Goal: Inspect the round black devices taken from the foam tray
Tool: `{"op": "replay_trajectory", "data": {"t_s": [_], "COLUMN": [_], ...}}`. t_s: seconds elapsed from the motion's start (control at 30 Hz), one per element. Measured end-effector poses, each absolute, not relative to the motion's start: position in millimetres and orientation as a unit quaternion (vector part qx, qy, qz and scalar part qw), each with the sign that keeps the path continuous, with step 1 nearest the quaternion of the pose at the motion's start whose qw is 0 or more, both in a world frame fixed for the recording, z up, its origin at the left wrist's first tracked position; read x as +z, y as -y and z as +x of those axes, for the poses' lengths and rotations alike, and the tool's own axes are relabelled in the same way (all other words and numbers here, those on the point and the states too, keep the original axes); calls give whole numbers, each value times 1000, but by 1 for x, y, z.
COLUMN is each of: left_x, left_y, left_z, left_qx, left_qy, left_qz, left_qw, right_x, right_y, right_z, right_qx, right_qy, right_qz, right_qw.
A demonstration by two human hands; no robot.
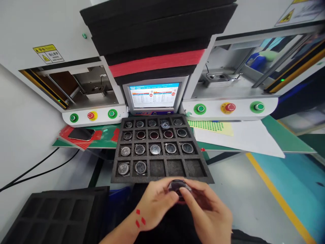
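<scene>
Head view looks down on two bare hands meeting near the bottom middle of the scene, just on the near side of a black foam tray (pixel 162 177). The left hand (pixel 154 203) and the right hand (pixel 203 210) are brought together, fingertips of both pinched on a small round dark part (pixel 177 187) held between them; the part sits at the meeting point of the two hands, touching thumbs and forefingers on both sides, and it is too blurred to tell more of its surface. Red marks (pixel 139 218) show on the left wrist. The foam tray lies just beyond the hands, its grid of square pockets holding round disc-like pieces in the far rows, while three pockets at the right of the nearest row (pixel 175 167) hold nothing. Farther off stands a small screen (pixel 154 95) under a stack of black foam with a red layer (pixel 156 62). Machine bays flank the screen, each fronted by green and red buttons, such as the red button (pixel 230 107) on the right. A second black foam tray (pixel 58 213) lies at the near left, well apart from the hands.
</scene>
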State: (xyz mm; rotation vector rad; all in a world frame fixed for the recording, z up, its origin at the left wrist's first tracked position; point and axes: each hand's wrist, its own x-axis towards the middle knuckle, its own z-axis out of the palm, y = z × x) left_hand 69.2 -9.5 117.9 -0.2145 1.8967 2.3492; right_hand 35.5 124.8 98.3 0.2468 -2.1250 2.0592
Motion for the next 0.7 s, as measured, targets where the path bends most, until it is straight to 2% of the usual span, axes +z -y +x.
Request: {"op": "replay_trajectory", "data": {"t_s": [0.07,0.13,0.27,0.47,0.7], "left_x": [116,114,111,113,102], "left_y": [1,-5,-10,-15,-14], "left_z": [68,68,66,60,59], "left_qx": [784,779,785,817,913], "left_qy": [-602,-607,-600,-556,-347], "left_qz": [-110,-130,-135,-143,-166], "left_qw": [102,86,78,61,135], "right_x": [92,87,85,92,82], "right_y": [-124,-124,-124,-126,-125], "right_z": [36,36,36,35,41], "right_qx": [635,571,475,482,520], "right_qy": [740,760,786,763,749], "right_qz": [149,195,235,275,272], "right_qw": [167,241,320,331,308]}}
